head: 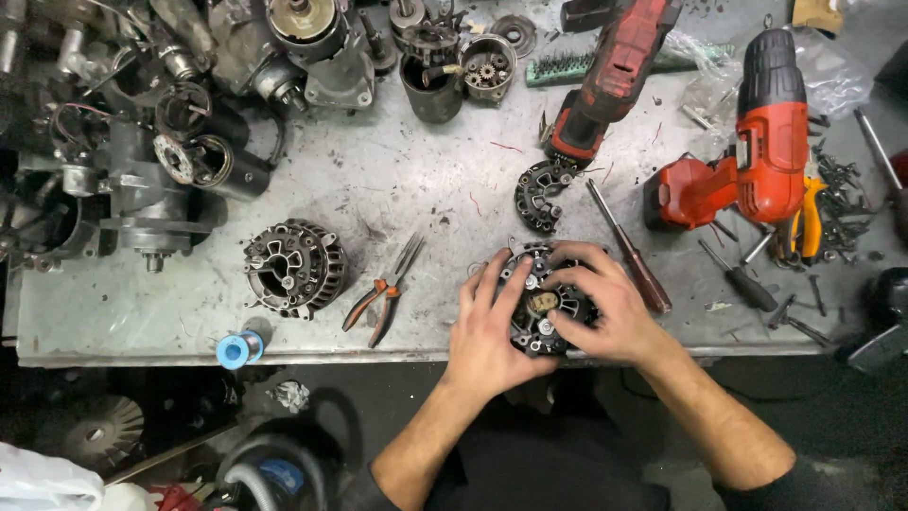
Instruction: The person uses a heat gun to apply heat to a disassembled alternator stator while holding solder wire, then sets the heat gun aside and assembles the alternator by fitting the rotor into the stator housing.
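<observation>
Grimy metal table point(397, 180) is carrying scattered parts and drills; both hands, left point(487, 326) and right point(605, 303), are closing around an alternator point(544, 303) at its near edge; fitting seems underway, steady fingers needed next.

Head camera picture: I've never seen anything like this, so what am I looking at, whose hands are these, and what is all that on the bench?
The single picture comes from a camera worn on a person's head, looking down at a grey metal workbench. The two bare hands are that person's own. The left hand and the right hand both grip a round, dark alternator part near the bench's front edge. Beside it lie needle-nose pliers, a similar round housing, a screwdriver and a black rectifier plate. Two red power drills rest further back, with dismantled motor parts piled at the left.
</observation>
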